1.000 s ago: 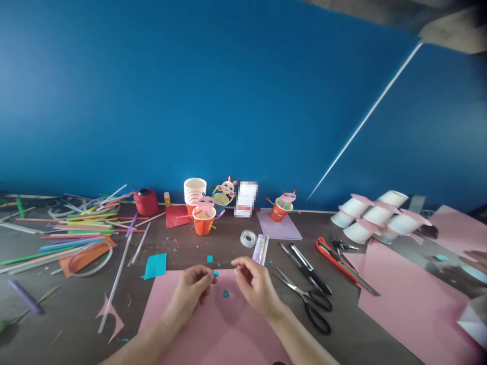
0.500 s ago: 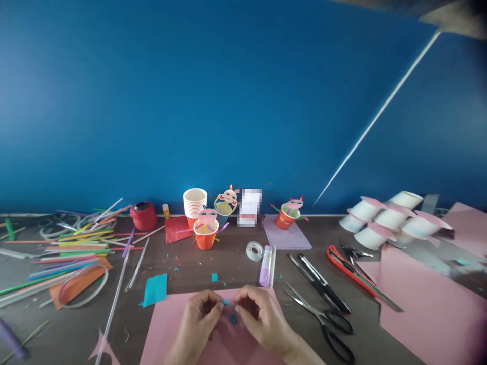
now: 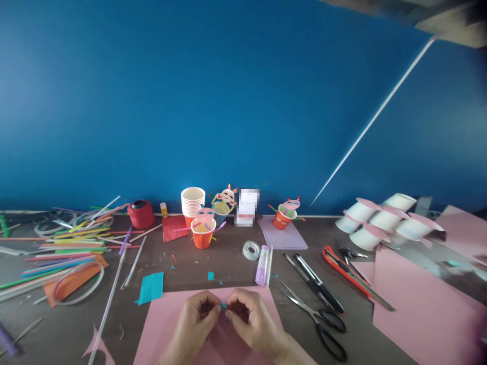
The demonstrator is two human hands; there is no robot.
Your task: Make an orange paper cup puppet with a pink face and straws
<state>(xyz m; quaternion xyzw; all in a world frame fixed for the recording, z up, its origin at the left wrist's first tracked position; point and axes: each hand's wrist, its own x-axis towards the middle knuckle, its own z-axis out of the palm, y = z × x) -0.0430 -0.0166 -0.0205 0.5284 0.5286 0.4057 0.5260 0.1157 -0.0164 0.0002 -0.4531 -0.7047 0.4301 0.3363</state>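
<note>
The right hand (image 3: 253, 320) had closed in on the left hand (image 3: 198, 319) since the earlier frame, fingertips nearly meeting. Left pinched a small turquoise scrap (image 3: 224, 305) over the pink paper sheet (image 3: 162, 314). Right was curled inward beside it; whether it gripped could not be told.
</note>
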